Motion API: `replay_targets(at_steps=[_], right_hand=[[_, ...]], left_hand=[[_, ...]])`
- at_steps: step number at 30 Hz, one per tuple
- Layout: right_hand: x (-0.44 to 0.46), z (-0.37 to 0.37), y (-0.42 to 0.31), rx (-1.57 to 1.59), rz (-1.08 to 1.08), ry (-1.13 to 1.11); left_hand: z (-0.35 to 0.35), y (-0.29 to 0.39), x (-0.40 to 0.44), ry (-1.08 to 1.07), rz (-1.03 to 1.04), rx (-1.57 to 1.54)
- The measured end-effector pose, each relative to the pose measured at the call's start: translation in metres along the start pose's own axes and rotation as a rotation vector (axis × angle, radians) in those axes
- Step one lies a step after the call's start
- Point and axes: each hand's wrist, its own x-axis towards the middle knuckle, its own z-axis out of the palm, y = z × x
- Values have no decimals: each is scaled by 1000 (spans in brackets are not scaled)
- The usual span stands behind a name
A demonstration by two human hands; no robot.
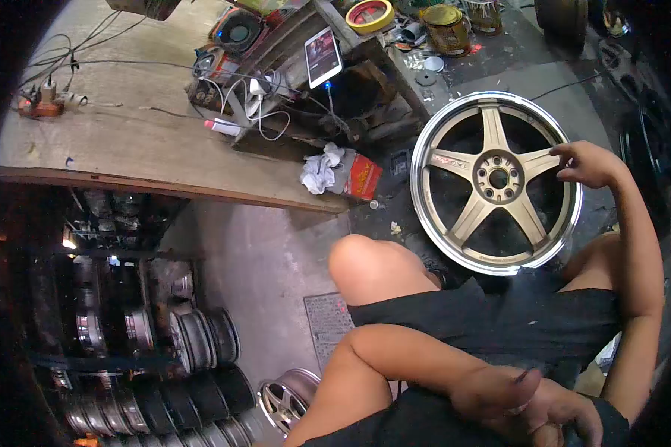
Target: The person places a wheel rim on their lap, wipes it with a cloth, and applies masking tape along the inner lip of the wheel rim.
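A gold five-spoke wheel rim (471, 220) with a polished lip lies on the dark floor in front of my knees. My right hand (585, 164) is at the outer end of its right spoke, fingers apart and bent, fingertips at or just above the surface. Nothing shows in that hand. Low in the view, my left hand (533, 410) hangs over my dark shorts near my right elbow, its fingers loosely bent and apart, with no object visible in it. Small lettering marks the rim's left spoke.
On the left is a wooden bench (224, 167) with cables and a plug adapter (45, 103). A phone (323, 58) rests on a wooden stand. Paint tins (446, 31) stand behind the rim. Racked wheels (194, 341) fill the lower left.
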Motion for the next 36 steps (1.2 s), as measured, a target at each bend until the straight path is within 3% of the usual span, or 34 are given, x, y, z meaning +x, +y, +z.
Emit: replay_targets(at_steps=[5, 6, 8, 11, 13, 14, 15, 16, 19, 23, 25, 26, 29, 31, 35, 36], right_hand=[[-1, -1, -3, -3, 22, 1], [-1, 0, -1, -4, 19, 2], [1, 0, 4, 13, -7, 7], [0, -2, 7, -9, -47, 15], [0, 0, 0, -14, -87, 31], [-8, -3, -16, -13, -95, 24], [-7, -1, -19, -52, -155, 8], [-11, -1, -29, -53, -174, 7], [-14, -3, -42, -56, -267, -41], [-11, -10, -53, -70, -282, -69], [0, -3, -47, -113, -310, -32], [-2, -5, -51, -137, -281, -61], [5, -5, -53, -153, -277, -89], [-5, -6, -56, -104, -296, -13], [0, -12, -56, -111, -357, 53], [0, -17, -58, -33, -382, 77]], left_hand=[[-4, 12, 2, 23, 4, 206], [-20, 17, 8, -178, -80, -6], [-20, 41, 15, -381, -177, -216], [10, 97, 2, 341, -279, 818], [13, 122, -3, 683, -138, 1209], [7, 132, 6, 743, 145, 1582], [14, 152, 12, 811, 259, 1850], [16, 180, 14, 734, 379, 2137], [37, 261, 40, 886, 564, 2647], [47, 400, 64, 1035, 512, 3164], [54, 430, 74, 977, 301, 3543], [53, 434, 79, 1208, 182, 3567], [51, 452, 86, 1413, -176, 3556], [49, 450, 92, 1416, -249, 3599], [59, 455, 97, 868, 440, 3695], [59, 443, 101, 734, 462, 3655]])
